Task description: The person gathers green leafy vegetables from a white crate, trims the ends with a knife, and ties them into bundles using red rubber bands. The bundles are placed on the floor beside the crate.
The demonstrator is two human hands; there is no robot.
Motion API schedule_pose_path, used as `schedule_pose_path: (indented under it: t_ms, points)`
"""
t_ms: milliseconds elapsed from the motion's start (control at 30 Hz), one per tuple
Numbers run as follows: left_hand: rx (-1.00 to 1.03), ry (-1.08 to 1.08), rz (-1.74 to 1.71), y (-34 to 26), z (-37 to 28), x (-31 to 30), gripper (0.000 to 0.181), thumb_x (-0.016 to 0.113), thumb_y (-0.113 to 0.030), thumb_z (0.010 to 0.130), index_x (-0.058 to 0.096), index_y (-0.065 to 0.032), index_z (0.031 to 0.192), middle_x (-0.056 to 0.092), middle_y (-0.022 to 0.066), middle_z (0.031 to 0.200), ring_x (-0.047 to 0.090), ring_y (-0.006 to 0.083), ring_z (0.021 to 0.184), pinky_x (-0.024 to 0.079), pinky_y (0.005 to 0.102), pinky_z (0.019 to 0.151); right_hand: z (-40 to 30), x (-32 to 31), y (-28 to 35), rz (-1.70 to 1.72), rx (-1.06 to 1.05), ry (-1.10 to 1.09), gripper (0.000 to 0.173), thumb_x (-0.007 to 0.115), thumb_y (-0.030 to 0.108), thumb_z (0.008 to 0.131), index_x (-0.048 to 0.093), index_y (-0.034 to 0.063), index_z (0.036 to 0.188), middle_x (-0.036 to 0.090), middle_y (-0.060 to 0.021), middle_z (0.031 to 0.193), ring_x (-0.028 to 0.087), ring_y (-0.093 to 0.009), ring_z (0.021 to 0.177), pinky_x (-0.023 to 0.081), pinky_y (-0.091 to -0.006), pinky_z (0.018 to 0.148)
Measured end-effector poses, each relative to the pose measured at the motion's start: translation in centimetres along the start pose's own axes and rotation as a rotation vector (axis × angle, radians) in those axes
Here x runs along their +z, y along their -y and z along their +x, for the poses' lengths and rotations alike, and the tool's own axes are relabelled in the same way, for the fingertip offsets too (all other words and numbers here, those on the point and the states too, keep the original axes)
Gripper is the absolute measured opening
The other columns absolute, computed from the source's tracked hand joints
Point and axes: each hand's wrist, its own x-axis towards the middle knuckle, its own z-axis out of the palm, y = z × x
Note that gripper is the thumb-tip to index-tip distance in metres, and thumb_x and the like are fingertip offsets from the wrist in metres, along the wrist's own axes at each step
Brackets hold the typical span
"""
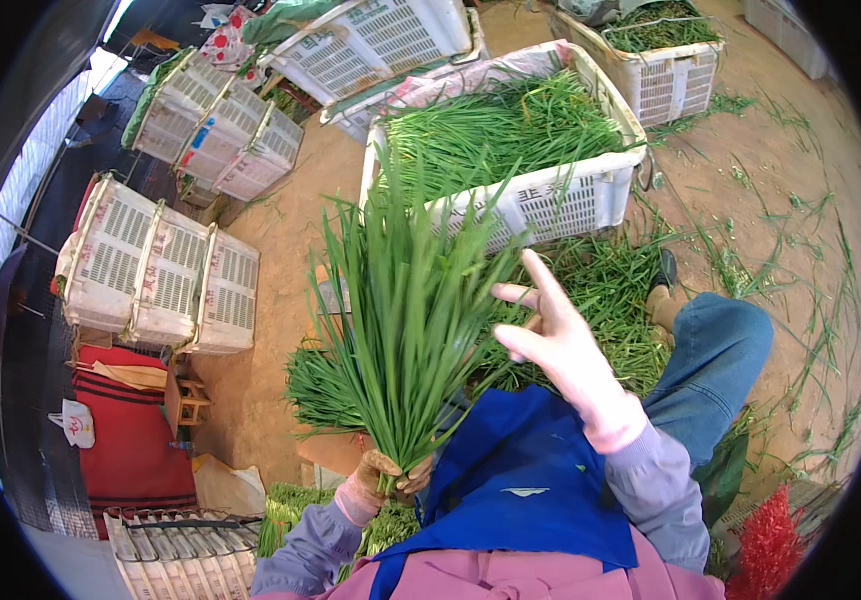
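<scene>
Gripped near its base by my left hand (387,474) is a fanned bunch of long flat green leaves, looking like garlic chives (408,322). The leaves spread upward, away from my body. To the right of the bunch is my right hand (547,322), its fingers spread and nothing held; whether a fingertip touches the leaf edges I cannot tell. A loose heap of green leaves (610,300) lies on the ground beyond and below that hand. Another bunch of greens (322,390) rests left of the held one, partly hidden by it. Tied-looking bundles (280,514) lie beside my left forearm.
A white plastic crate (580,202) full of greens stands ahead, with another filled crate (670,82) behind right. Stacked white crates (160,270) stand at the left, near a red cloth (130,442) and small wooden stool (192,401). Leaf scraps litter the floor at right.
</scene>
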Motion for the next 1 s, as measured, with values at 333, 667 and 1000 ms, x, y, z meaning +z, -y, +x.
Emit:
schedule_pose_path:
  t_ms: [333,667,1000]
  points:
    - [0.099,-0.210,0.244,-1.1,0.0,0.9,0.045,0.065,-0.016,0.067,0.054,0.0035,0.106,0.050,0.0075,0.059,0.047,0.0202,0.053,0.039,0.0316,0.054,1.7,-10.7,3.1,0.228,-0.293,-0.428,0.033,0.056,0.022,0.090,0.058,-0.0013,0.113,0.063,-0.0112,0.107,0.061,-0.018,0.085,0.048,-0.0292,0.077]
    - [0.506,-0.382,0.619,-1.2,7.4,5.1,0.034,0.063,-0.008,0.081,0.055,0.0028,0.112,0.062,0.0109,0.096,0.059,0.0187,0.086,0.048,0.0292,0.079,-3.0,4.3,-5.8,-0.204,0.370,0.265,0.061,0.062,0.037,0.087,0.043,-0.0042,0.127,0.058,-0.0097,0.115,0.053,-0.015,0.105,0.040,-0.0288,0.093]
    - [1.117,-0.482,0.422,-7.8,5.4,-1.8,0.054,0.063,-0.010,0.083,0.040,-0.0015,0.132,0.050,0.0100,0.129,0.049,0.0183,0.114,0.042,0.0318,0.096,9.5,20.4,-9.6,-0.533,0.033,0.419,0.064,0.080,0.014,0.066,0.050,-0.0006,0.120,0.064,-0.0120,0.105,0.062,-0.019,0.093,0.050,-0.0312,0.083]
